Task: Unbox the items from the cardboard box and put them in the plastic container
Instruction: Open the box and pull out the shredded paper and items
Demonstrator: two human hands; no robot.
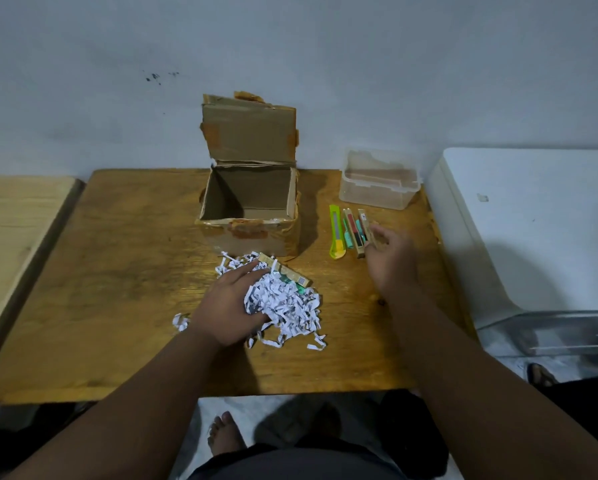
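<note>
The cardboard box (249,206) stands open at the table's back middle, its inside looking bare. In front of it lies a heap of shredded paper (287,303) with a flat packaged item (285,271) half buried in it. My left hand (231,306) rests on the heap's left side, fingers spread into the shreds. To the right, a green and yellow box cutter (336,233) and two packaged items (356,230) lie side by side. My right hand (391,258) hovers open just right of them, fingertips touching the outer pack. The clear plastic container (377,181) sits behind them.
All of it rests on a wooden table (124,271) against a grey wall. A lighter wooden surface (13,220) adjoins on the left, and a white appliance (533,220) stands on the right. My bare foot (224,434) shows below the table's front edge.
</note>
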